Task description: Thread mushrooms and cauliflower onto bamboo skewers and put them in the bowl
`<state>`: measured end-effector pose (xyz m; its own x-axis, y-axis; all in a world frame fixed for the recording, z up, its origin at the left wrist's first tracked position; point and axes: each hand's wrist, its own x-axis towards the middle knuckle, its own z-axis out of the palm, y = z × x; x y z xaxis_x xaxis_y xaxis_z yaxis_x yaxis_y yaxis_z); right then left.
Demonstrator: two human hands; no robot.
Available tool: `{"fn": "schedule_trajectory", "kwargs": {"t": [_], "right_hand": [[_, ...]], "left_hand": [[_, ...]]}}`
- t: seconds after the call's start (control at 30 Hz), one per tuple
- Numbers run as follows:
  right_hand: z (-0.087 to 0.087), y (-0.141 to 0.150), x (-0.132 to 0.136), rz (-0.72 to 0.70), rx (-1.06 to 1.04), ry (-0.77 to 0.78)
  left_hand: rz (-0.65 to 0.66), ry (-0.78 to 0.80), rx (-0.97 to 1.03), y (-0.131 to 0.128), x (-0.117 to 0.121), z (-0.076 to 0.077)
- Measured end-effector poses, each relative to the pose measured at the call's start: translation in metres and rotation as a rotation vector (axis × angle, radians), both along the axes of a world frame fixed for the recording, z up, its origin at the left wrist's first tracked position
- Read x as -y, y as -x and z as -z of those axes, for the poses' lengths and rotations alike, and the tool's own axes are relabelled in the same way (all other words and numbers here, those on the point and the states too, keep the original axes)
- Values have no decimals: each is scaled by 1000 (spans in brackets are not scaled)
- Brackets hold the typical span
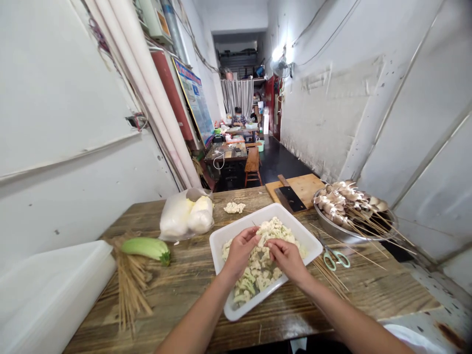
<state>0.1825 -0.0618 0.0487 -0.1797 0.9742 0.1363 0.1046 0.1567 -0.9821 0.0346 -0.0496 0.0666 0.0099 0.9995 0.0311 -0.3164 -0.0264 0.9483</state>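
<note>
A white plastic tub (227, 310) on the wooden table holds many pale cauliflower florets (254, 278). Over its middle, my left hand (241, 250) is closed, thumb against curled fingers. My right hand (285, 255) faces it a short way off, thumb and fingertips pinched together. What either hand grips is too small and too much like the florets behind to make out. Just right of the tub lie green-handled scissors (335, 258) and loose bamboo skewers (330, 278).
A steel bowl (342, 235) of skewered mushrooms (341, 199) stands at right, beside a cleaver (289, 196) on a cutting board (309, 183). Left are a plastic bag (177, 214), a green gourd (145, 248) on a skewer pile (129, 290), and white stacked sheets (55, 295). Cauliflower pieces (234, 207) lie behind the tub.
</note>
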Motion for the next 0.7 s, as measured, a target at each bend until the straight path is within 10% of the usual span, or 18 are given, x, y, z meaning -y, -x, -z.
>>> {"fn": "schedule_trajectory", "kwargs": {"t": [0.7], "right_hand": [[0, 23, 10, 48, -8, 71]], "left_hand": [[270, 169, 142, 13, -8, 5]]}}
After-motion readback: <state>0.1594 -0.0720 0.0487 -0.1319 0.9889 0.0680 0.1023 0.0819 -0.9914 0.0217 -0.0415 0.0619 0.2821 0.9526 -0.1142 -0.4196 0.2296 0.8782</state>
